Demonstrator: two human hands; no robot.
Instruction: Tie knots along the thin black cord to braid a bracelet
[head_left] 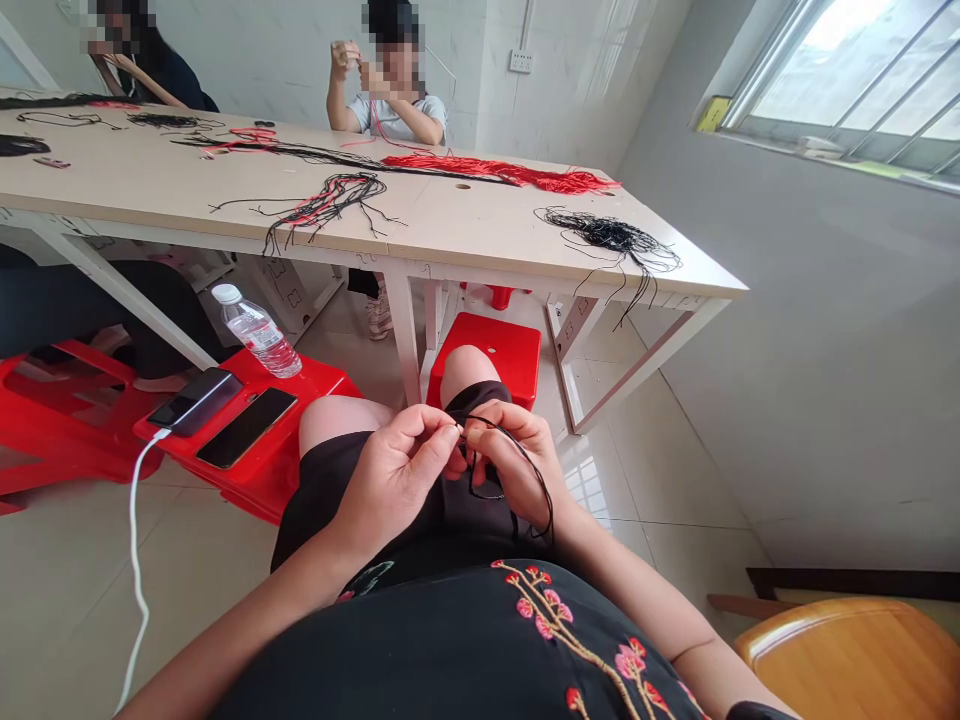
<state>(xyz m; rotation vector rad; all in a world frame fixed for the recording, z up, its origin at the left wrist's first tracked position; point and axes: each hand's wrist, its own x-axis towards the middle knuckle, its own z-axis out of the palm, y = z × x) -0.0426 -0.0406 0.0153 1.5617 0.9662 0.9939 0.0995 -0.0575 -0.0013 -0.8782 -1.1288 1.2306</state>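
black cord [529, 468] pinched by left grip [397, 490] and right grip [510, 465], pale tiled floor [675, 500] below

A black garment [420, 650], embroidered across the front with pink and red blossoms [551, 612] on tan branches [577, 650], covered the wearer's torso and lap in this head-camera view, leaving the knees [465, 375], forearms [225, 660], left hand [394, 490] and right hand [517, 465] bare.

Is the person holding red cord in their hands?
No, the left hand and right hand hold a thin black cord, while the red cord lies on the table.
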